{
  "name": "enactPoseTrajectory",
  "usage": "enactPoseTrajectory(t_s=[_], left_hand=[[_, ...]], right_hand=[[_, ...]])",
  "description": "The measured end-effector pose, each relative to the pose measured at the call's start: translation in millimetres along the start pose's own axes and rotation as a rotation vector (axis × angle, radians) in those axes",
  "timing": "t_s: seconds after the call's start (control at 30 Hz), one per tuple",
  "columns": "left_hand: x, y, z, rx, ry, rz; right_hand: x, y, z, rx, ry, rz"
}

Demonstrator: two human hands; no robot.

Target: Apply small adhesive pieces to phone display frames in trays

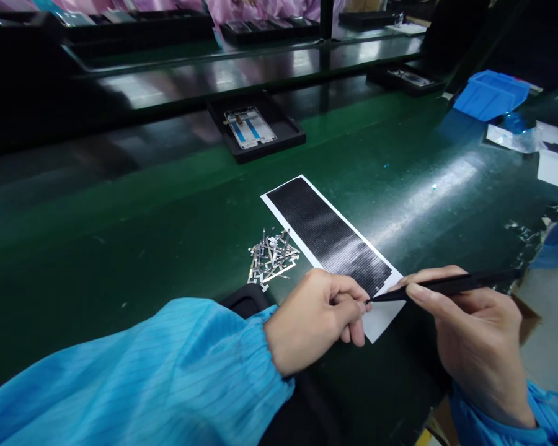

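Note:
Black tweezers (439, 287) are gripped in my right hand (478, 328), their tips pointing left. Those tips meet the pinched thumb and forefinger of my left hand (311, 316); whatever small piece lies between the fingers is too small to make out. Beneath both hands lies a white-backed sheet of black adhesive strips (328, 226), its near end partly covered by my left fingers. Just left of the sheet is a loose pile of small metallic strips (272, 257), which look like flex parts.
A black tray (291, 130) holding a phone-like panel (250, 128) stands farther back, below a raised shelf (177, 83). At right are a blue bin (490, 96) and clear plastic packaging (514, 137). A dark tray edge (246, 300) shows beside my left sleeve. People in pink sit opposite.

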State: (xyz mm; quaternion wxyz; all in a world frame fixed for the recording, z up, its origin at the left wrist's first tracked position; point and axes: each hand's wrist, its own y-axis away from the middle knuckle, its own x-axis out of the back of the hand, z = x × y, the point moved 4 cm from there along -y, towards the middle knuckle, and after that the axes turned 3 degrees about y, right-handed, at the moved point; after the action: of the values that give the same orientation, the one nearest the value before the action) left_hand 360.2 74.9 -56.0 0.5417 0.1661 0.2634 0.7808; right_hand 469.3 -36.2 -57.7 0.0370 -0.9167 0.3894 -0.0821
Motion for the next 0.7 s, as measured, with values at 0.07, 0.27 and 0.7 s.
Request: enactPoseTrajectory(t_s=[0.07,0.27,0.7], left_hand=[[0.4,-0.4,-0.4,-0.010,-0.006,-0.004],[1.2,-0.2,-1.6,-0.001,-0.010,0.012],[1.7,0.9,0.3,-0.043,0.029,0.037]], right_hand=[[0.1,-0.3,0.3,0.007,0.006,0.001],[-1.0,0.4,-0.9,0.016,0.002,-0.001],[3.4,1.2,0.4,0.007,0.013,0.085]])
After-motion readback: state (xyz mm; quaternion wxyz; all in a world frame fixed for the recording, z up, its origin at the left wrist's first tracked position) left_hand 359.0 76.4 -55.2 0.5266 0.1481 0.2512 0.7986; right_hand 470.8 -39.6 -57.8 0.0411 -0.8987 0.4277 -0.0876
